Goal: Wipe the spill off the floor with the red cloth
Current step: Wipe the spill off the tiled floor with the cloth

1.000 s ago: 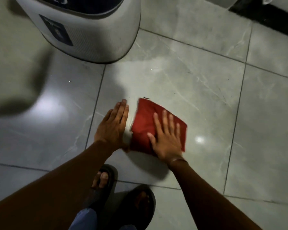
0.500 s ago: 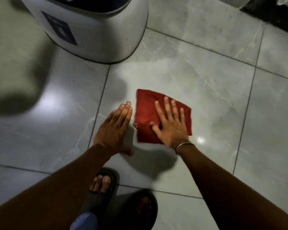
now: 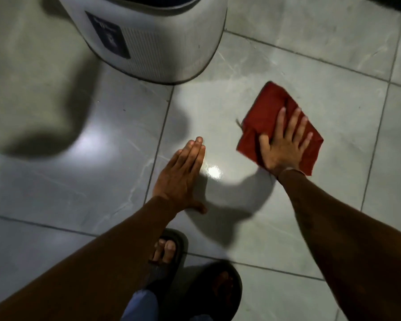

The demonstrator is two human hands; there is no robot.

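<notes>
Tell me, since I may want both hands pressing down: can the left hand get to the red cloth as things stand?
Probably yes. The left hand lies flat on the tile beside the red cloth, with only bare floor between them. The right hand covers the cloth's near part; its far corner is uncovered.

Person, head view: bare forearms without sleeves, thin bangle (image 3: 289, 170) at the right wrist, dark open-toed slide sandals (image 3: 171, 249) on both feet, blue trouser hem (image 3: 140, 305) at lower centre.
</notes>
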